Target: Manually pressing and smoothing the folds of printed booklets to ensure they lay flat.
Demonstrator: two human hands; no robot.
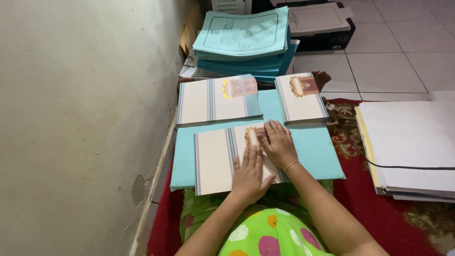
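A view is given from above of a person seated on the floor, with a plain wall to the left and pale tiles beyond. Both bare hands are laid flat on a cream printed sheet (pixel 215 159), which has striped borders and a gold emblem near its top. The sheet lies on a light blue folder (pixel 320 151) spread across the lap.

The left hand (pixel 247 176) is pressed palm down on the lower middle of the sheet, fingers straight and slightly spread, nothing gripped. The right hand (pixel 279 143) is rested just above it, touching the sheet near the emblem, fingers extended and close together – again nothing is clasped. A thin bangle (pixel 291 165) is worn on the right wrist.

The sheet is judged to be light and thin card, stiff enough to lie flat yet easily creased, and likely smooth under the palms; it would best be taken by a free edge or corner at the left.

Beyond the folder, two stacks of similar cream sheets are set side by side – a wider stack (pixel 213 99) and a narrower stack (pixel 301 97). Behind them a pile of blue folders (pixel 244 40) is seen. To the right, a stack of white paper (pixel 412 142) rests on a red patterned rug (pixel 374 213).
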